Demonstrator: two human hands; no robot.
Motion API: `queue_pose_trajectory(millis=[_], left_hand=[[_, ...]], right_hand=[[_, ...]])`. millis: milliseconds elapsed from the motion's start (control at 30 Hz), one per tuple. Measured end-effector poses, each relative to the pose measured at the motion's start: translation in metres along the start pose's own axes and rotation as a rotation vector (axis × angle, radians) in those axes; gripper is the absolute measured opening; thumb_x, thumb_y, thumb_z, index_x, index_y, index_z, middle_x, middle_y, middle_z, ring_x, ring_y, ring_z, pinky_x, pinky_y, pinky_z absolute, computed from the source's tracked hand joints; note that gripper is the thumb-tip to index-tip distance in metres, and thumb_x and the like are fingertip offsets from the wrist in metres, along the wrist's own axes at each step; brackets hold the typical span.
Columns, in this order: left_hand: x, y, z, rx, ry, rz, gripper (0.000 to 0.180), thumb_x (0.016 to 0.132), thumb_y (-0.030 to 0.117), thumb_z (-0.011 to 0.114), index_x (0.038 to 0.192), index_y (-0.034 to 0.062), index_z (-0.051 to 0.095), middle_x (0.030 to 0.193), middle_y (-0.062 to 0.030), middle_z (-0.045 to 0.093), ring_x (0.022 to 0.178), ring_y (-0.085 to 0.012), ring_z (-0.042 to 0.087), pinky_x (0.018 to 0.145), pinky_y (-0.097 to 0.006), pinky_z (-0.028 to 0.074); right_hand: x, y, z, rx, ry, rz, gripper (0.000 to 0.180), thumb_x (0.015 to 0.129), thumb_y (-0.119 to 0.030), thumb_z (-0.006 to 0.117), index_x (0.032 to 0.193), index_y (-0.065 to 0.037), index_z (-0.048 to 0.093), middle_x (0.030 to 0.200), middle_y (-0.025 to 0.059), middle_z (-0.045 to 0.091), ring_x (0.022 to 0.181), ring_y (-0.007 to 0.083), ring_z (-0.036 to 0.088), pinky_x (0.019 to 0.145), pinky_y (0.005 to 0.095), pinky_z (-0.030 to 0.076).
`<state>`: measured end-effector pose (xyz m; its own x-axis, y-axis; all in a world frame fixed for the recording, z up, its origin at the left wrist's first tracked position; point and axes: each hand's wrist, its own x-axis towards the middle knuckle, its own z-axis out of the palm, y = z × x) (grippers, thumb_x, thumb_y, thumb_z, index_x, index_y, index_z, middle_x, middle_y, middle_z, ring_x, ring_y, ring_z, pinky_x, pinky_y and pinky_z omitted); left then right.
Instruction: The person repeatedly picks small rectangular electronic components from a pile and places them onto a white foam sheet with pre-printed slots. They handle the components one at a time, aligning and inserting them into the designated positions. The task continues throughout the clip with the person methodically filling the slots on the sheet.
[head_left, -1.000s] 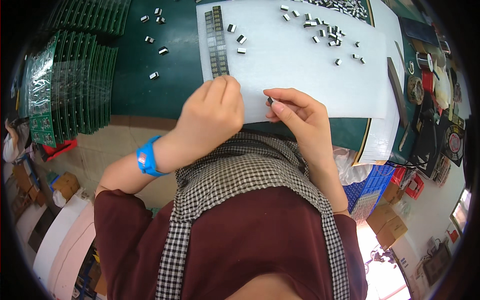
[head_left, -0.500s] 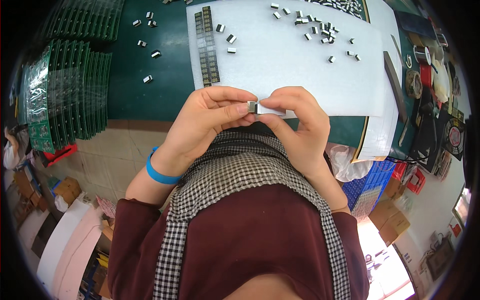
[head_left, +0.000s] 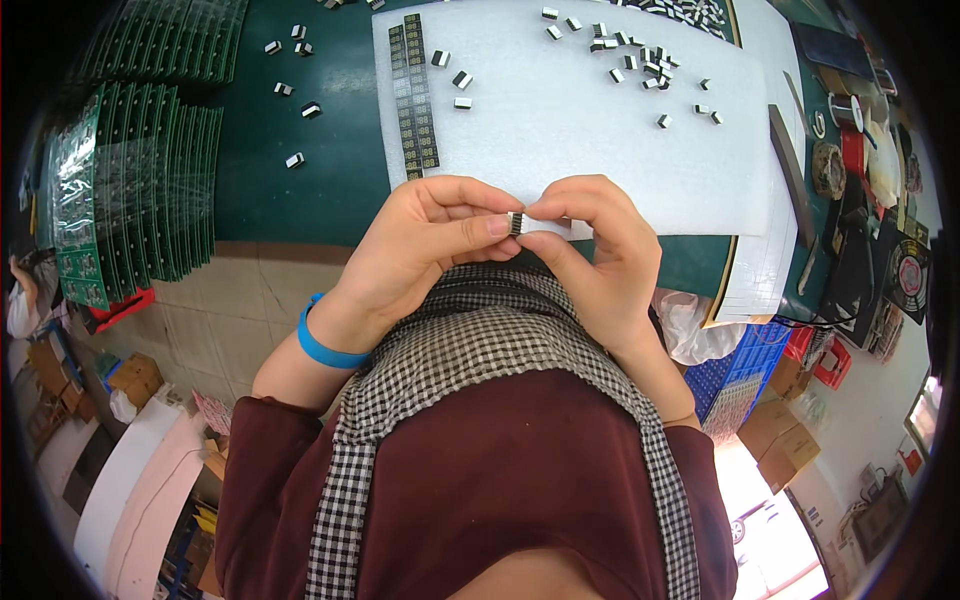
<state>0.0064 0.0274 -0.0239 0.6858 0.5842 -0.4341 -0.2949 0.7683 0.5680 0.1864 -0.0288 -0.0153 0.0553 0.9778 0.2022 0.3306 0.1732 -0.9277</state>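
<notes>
A small white-and-black block (head_left: 516, 223), like the digit display modules on the sheet, is held up between my two hands over the table's front edge. My left hand (head_left: 437, 228) is closed, pinching it between thumb and fingers from the left. Its dark, striped side shows. My right hand (head_left: 605, 238) is closed too, with the tips of thumb and index finger at the block's right side. Farther off, a double row of digit display modules (head_left: 413, 95) lies along the left of the white foam sheet (head_left: 560, 140), with a few loose modules (head_left: 462, 80) beside it.
Many loose modules (head_left: 655, 68) are scattered at the sheet's far right. Several more lie on the green tabletop (head_left: 345, 170) at left. Green circuit boards (head_left: 140, 190) stand in stacks at far left. A solder spool (head_left: 843, 109) and tools crowd the right side.
The block has turned between my fingers: its pale face showed before, and its dark striped side shows now. My left hand has shifted slightly right.
</notes>
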Motion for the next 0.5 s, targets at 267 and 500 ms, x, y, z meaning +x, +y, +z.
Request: queue_pose_trajectory(millis=[267, 500], left_hand=[[0.001, 0.0, -0.001, 0.077, -0.001, 0.005, 0.019, 0.085, 0.004, 0.062, 0.103, -0.004, 0.062, 0.09, -0.0108, 0.067, 0.082, -0.0153, 0.066, 0.076, -0.026, 0.054], [-0.016, 0.018, 0.016, 0.588, 0.116, 0.018, 0.019, 0.081, -0.008, 0.054, 0.097, -0.0066, 0.064, 0.093, -0.0102, 0.066, 0.086, -0.0132, 0.063, 0.079, -0.025, 0.052]], right_hand=[[0.002, -0.002, -0.002, -0.059, -0.014, -0.021, 0.022, 0.067, 0.002, 0.073, 0.086, -0.003, 0.064, 0.085, 0.0078, 0.062, 0.077, 0.0188, 0.061, 0.064, 0.0288, 0.048], [-0.001, -0.01, 0.002, -0.193, -0.158, -0.114, 0.02, 0.071, -0.002, 0.072, 0.089, -0.004, 0.065, 0.084, 0.0074, 0.062, 0.076, 0.0171, 0.061, 0.065, 0.0278, 0.049]])
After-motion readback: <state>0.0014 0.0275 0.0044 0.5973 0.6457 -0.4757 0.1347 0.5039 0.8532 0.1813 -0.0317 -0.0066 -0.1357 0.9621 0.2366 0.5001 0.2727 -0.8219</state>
